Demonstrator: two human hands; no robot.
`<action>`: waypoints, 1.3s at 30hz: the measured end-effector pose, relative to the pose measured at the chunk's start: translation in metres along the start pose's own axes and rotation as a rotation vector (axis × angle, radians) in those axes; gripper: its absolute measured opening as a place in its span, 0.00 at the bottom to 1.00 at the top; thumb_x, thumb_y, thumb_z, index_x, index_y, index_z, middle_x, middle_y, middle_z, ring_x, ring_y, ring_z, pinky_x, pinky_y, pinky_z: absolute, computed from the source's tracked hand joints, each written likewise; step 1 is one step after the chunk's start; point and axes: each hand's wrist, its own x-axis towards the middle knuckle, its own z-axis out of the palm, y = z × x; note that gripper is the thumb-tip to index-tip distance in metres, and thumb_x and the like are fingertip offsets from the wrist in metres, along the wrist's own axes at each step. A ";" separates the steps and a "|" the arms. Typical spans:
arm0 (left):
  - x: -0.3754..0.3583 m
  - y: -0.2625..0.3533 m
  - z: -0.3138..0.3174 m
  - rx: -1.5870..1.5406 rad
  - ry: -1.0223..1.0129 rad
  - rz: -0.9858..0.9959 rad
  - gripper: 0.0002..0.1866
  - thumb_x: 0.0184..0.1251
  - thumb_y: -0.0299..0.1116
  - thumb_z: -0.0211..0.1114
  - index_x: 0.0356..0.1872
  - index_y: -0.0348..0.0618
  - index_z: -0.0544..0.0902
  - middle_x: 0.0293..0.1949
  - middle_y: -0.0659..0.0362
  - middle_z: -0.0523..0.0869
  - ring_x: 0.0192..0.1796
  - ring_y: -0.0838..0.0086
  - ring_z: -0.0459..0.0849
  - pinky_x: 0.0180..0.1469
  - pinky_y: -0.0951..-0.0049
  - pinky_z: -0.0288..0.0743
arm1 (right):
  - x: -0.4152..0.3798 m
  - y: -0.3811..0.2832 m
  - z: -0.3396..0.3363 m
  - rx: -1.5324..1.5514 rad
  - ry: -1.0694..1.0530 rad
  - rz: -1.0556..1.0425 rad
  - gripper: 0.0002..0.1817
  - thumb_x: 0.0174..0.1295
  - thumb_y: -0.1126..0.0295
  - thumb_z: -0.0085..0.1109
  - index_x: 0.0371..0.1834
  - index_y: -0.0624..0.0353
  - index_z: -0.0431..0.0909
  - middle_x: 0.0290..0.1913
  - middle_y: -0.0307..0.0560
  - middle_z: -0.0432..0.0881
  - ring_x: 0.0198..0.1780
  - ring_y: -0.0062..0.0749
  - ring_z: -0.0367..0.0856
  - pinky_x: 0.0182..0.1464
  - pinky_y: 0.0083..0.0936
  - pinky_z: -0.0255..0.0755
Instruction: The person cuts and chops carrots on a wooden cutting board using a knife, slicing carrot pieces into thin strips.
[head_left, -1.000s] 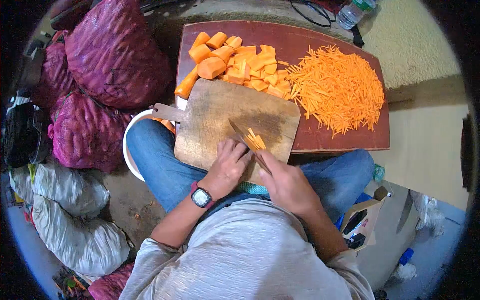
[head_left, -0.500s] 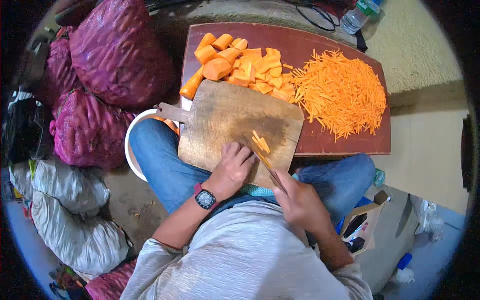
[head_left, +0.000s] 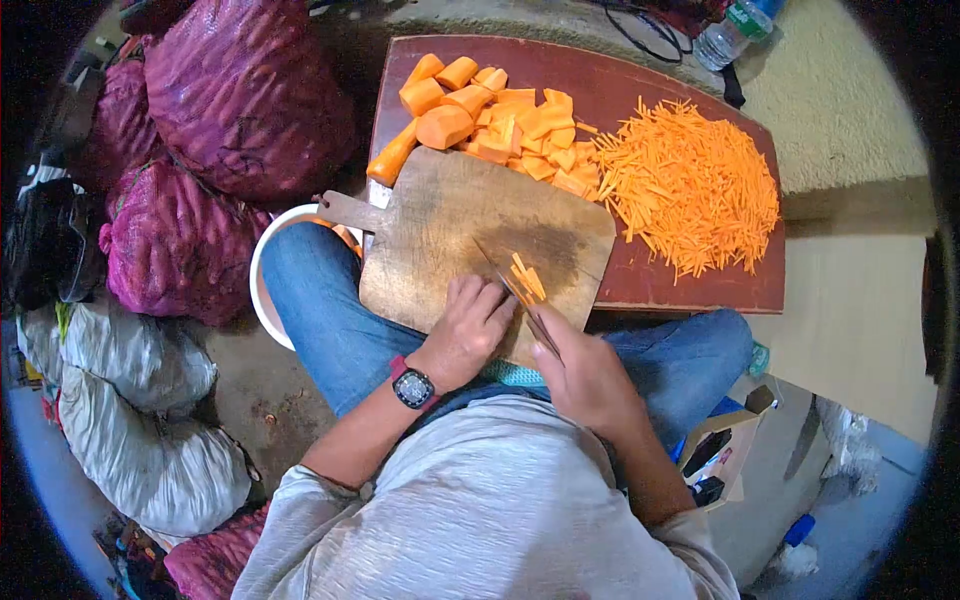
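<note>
My right hand [head_left: 582, 372] is wrapped round the handle of a knife [head_left: 512, 287], its blade slanting up and left over the wooden cutting board [head_left: 430, 230]. Curled fingers of my left hand [head_left: 465, 328] press on the board just left of the blade; whatever lies under them is hidden. A few cut carrot strips [head_left: 527, 277] rest on the board right of the blade. Beyond the board are carrot slices [head_left: 545, 122] and thicker carrot chunks [head_left: 443, 127]. A big heap of carrot strips [head_left: 695, 190] spreads to their right.
The board lies partly on a red-brown table [head_left: 640, 290] and reaches over my lap. A white tub [head_left: 270, 300] stands by my left knee. Purple mesh sacks [head_left: 240, 100] and white sacks [head_left: 150, 450] line the left. At the far right is a plastic bottle [head_left: 730, 35].
More of the knife blade shows now, its tip pointing up-left across the board. My left hand stays curled at nearly the same spot. The whole view has shifted slightly.
</note>
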 end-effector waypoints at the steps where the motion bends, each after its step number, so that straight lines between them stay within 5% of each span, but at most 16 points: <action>1: -0.001 0.000 0.000 -0.005 0.015 0.006 0.21 0.62 0.29 0.66 0.56 0.29 0.86 0.47 0.48 0.80 0.53 0.52 0.79 0.60 0.51 0.74 | 0.004 0.003 0.001 0.019 0.027 -0.072 0.24 0.78 0.69 0.57 0.75 0.63 0.71 0.53 0.72 0.87 0.57 0.72 0.87 0.54 0.52 0.82; 21: -0.003 -0.002 0.000 -0.020 0.058 -0.027 0.20 0.61 0.29 0.68 0.54 0.31 0.86 0.45 0.50 0.81 0.53 0.53 0.80 0.61 0.49 0.72 | 0.003 -0.005 0.007 -0.022 0.013 -0.047 0.22 0.78 0.70 0.57 0.73 0.61 0.72 0.51 0.72 0.87 0.54 0.73 0.87 0.51 0.56 0.82; 23: -0.005 -0.004 0.002 -0.018 0.066 -0.036 0.23 0.54 0.27 0.70 0.54 0.33 0.85 0.51 0.47 0.82 0.56 0.48 0.79 0.61 0.47 0.73 | 0.004 -0.010 0.002 0.000 -0.009 -0.071 0.23 0.78 0.69 0.57 0.73 0.60 0.73 0.52 0.73 0.87 0.54 0.73 0.87 0.52 0.55 0.82; 36: -0.002 -0.002 -0.001 0.011 0.080 -0.039 0.21 0.61 0.29 0.67 0.54 0.28 0.85 0.48 0.46 0.82 0.53 0.51 0.80 0.61 0.49 0.73 | -0.016 -0.002 -0.003 0.030 0.001 -0.112 0.22 0.77 0.72 0.59 0.72 0.65 0.74 0.47 0.72 0.88 0.52 0.71 0.88 0.49 0.48 0.83; 39: -0.005 -0.002 0.001 0.025 0.048 -0.048 0.22 0.59 0.29 0.69 0.55 0.28 0.85 0.48 0.46 0.82 0.54 0.51 0.80 0.60 0.49 0.74 | -0.020 0.006 0.008 0.025 0.101 -0.178 0.23 0.79 0.67 0.57 0.73 0.61 0.70 0.50 0.72 0.88 0.52 0.72 0.89 0.50 0.58 0.84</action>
